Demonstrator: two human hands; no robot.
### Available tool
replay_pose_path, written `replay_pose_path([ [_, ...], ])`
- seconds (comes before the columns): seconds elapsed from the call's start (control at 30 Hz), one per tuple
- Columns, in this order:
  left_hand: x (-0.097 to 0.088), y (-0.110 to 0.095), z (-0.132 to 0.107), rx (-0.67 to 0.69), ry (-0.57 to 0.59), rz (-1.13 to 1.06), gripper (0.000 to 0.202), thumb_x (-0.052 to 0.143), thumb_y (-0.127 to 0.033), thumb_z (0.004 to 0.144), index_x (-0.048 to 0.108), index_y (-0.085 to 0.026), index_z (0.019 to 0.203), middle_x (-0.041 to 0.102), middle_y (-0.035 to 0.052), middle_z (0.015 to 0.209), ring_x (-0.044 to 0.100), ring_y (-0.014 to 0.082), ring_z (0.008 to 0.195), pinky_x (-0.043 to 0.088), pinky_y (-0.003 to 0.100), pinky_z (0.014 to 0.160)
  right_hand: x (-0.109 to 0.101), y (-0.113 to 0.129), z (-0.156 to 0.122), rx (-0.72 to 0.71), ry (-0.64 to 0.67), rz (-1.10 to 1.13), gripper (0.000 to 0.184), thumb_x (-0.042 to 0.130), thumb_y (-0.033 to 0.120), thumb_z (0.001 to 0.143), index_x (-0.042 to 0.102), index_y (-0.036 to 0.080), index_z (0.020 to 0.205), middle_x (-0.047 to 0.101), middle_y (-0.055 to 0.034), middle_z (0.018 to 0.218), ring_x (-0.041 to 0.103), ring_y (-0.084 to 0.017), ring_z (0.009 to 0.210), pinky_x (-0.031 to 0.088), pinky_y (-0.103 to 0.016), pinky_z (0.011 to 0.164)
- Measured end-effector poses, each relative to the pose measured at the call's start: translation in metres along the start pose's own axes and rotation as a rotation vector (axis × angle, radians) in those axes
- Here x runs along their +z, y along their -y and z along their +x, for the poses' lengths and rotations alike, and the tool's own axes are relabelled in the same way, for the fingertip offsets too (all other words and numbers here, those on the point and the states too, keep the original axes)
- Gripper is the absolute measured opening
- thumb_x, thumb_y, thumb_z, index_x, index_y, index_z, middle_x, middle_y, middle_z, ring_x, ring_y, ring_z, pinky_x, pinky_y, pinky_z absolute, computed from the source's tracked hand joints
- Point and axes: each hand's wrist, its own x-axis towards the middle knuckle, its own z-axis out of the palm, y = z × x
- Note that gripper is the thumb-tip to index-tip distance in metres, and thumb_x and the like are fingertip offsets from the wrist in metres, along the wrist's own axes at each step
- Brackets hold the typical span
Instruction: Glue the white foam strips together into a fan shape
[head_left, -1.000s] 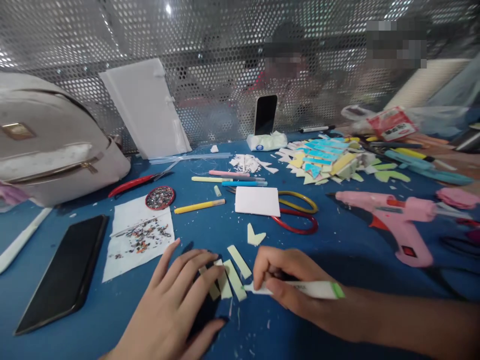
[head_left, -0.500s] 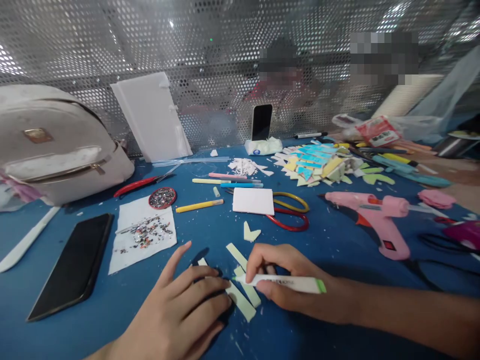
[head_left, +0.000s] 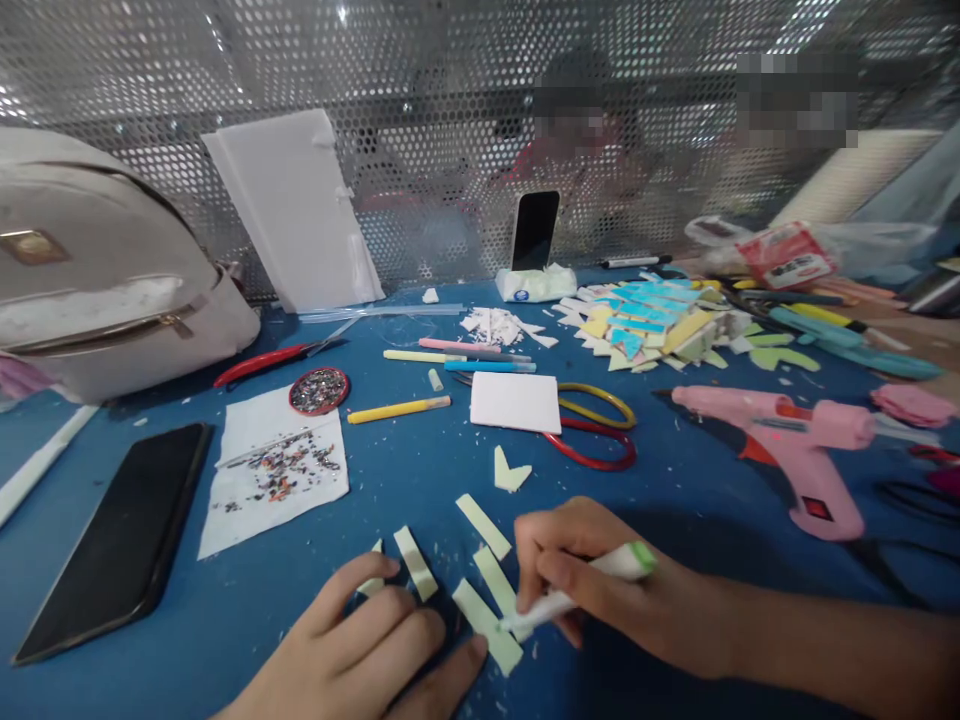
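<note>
My right hand [head_left: 600, 580] is closed round a white marker [head_left: 555, 605] with a green end cap. The marker's tip points down at a pale green strip [head_left: 486, 625], one of several lying on the table. My left hand [head_left: 360, 640] rests beside it, one finger stretched out to the strip's edge and the other fingers bent. Another strip [head_left: 415, 563] lies just past those fingers, and a smaller piece [head_left: 373, 568] is partly hidden by one of them. Farther off lies a notched pale green piece [head_left: 510, 470].
A pink glue gun [head_left: 787, 440] lies at right. Scissors [head_left: 600, 420] sit partly under a white card [head_left: 515, 402]. At left are a black phone [head_left: 120, 540], a paper with small bits [head_left: 277, 470] and a backpack [head_left: 112, 270]. Cut pieces [head_left: 652, 320] are heaped behind.
The marker has tilted steeper and its tip has moved down and right along the strips. My left hand has shifted down, uncovering strips, its raised finger now bent. The view has turned slightly.
</note>
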Motion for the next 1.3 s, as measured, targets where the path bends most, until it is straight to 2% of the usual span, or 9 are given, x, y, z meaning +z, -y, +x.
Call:
replay_pose_path([
  [0.17, -0.005, 0.000, 0.001, -0.015, 0.058, -0.012, 0.039, 0.035, -0.017, 0.107, 0.071, -0.027, 0.119, 0.069, -0.0044, 0.087, 0.059, 0.0112, 0.085, 0.023, 0.032, 0.117, -0.001, 0.002, 0.001, 0.026, -0.041, 0.047, 0.051, 0.049, 0.062, 0.095, 0.063, 0.013, 0.090, 0.056, -0.0009, 0.070, 0.051, -0.012, 0.061, 0.036, -0.022, 0.055],
  [0.3, -0.006, 0.001, 0.002, -0.012, 0.070, -0.011, 0.039, 0.035, -0.018, 0.107, 0.071, -0.027, 0.118, 0.070, -0.0042, 0.089, 0.060, 0.0115, 0.088, 0.021, 0.033, 0.118, -0.002, 0.000, 0.001, 0.005, 0.000, 0.081, 0.060, 0.040, 0.065, 0.097, 0.062, 0.012, 0.079, 0.050, 0.0006, 0.060, 0.047, -0.011, 0.053, 0.032, -0.022, 0.050],
  [0.43, -0.007, 0.002, 0.001, 0.013, 0.080, -0.004, 0.033, 0.042, -0.018, 0.105, 0.070, -0.026, 0.121, 0.070, -0.0043, 0.088, 0.061, 0.0115, 0.086, 0.021, 0.033, 0.119, -0.002, -0.003, 0.001, -0.008, -0.025, 0.071, 0.053, 0.045, 0.060, 0.097, 0.063, 0.012, 0.086, 0.055, -0.0011, 0.068, 0.051, -0.011, 0.060, 0.036, -0.022, 0.055],
  [0.53, -0.007, 0.003, 0.000, 0.019, 0.089, 0.001, 0.030, 0.046, -0.019, 0.104, 0.069, -0.026, 0.122, 0.069, -0.0039, 0.089, 0.061, 0.0121, 0.087, 0.021, 0.034, 0.118, -0.002, -0.003, 0.001, -0.024, -0.016, 0.080, 0.060, 0.039, 0.063, 0.098, 0.063, 0.012, 0.078, 0.052, -0.0002, 0.063, 0.049, -0.011, 0.054, 0.035, -0.022, 0.052],
  [0.77, -0.001, 0.005, 0.000, 0.031, 0.042, -0.014, 0.025, 0.053, -0.021, 0.101, 0.071, -0.025, 0.119, 0.068, -0.0037, 0.089, 0.058, 0.0126, 0.085, 0.022, 0.035, 0.117, -0.001, -0.007, 0.001, -0.051, -0.046, 0.072, 0.063, 0.038, 0.063, 0.099, 0.065, 0.010, 0.077, 0.052, -0.0007, 0.061, 0.051, -0.011, 0.053, 0.036, -0.022, 0.051],
  [0.87, 0.000, 0.006, 0.000, 0.043, 0.027, -0.005, 0.025, 0.053, -0.021, 0.101, 0.071, -0.026, 0.118, 0.068, -0.0040, 0.088, 0.058, 0.0123, 0.084, 0.022, 0.035, 0.117, -0.001, -0.008, 0.002, -0.072, -0.068, 0.085, 0.058, 0.044, 0.060, 0.098, 0.066, 0.010, 0.078, 0.054, -0.0013, 0.063, 0.053, -0.011, 0.055, 0.037, -0.022, 0.052],
  [1.03, 0.000, 0.005, -0.001, 0.046, 0.045, -0.008, 0.025, 0.053, -0.020, 0.101, 0.071, -0.025, 0.117, 0.068, -0.0032, 0.090, 0.058, 0.0129, 0.084, 0.022, 0.035, 0.116, -0.002, -0.007, 0.005, -0.096, -0.074, 0.144, 0.059, 0.044, 0.061, 0.098, 0.067, 0.010, 0.079, 0.054, -0.0016, 0.064, 0.054, -0.011, 0.056, 0.038, -0.022, 0.053],
  [1.2, 0.005, 0.004, 0.000, 0.031, -0.087, -0.017, 0.029, 0.046, -0.019, 0.103, 0.073, -0.025, 0.111, 0.066, -0.0032, 0.083, 0.057, 0.0126, 0.080, 0.024, 0.035, 0.115, -0.002, -0.006, 0.004, -0.078, -0.020, 0.151, 0.062, 0.043, 0.062, 0.098, 0.067, 0.010, 0.076, 0.054, -0.0014, 0.062, 0.052, -0.011, 0.053, 0.037, -0.022, 0.051],
  [1.3, 0.002, 0.005, 0.000, 0.043, -0.022, -0.016, 0.026, 0.050, -0.020, 0.102, 0.072, -0.025, 0.114, 0.067, -0.0036, 0.086, 0.057, 0.0125, 0.080, 0.023, 0.034, 0.115, -0.001, -0.005, 0.003, -0.044, -0.050, 0.124, 0.054, 0.051, 0.061, 0.095, 0.068, 0.011, 0.085, 0.058, -0.0027, 0.070, 0.055, -0.012, 0.061, 0.040, -0.022, 0.057],
])
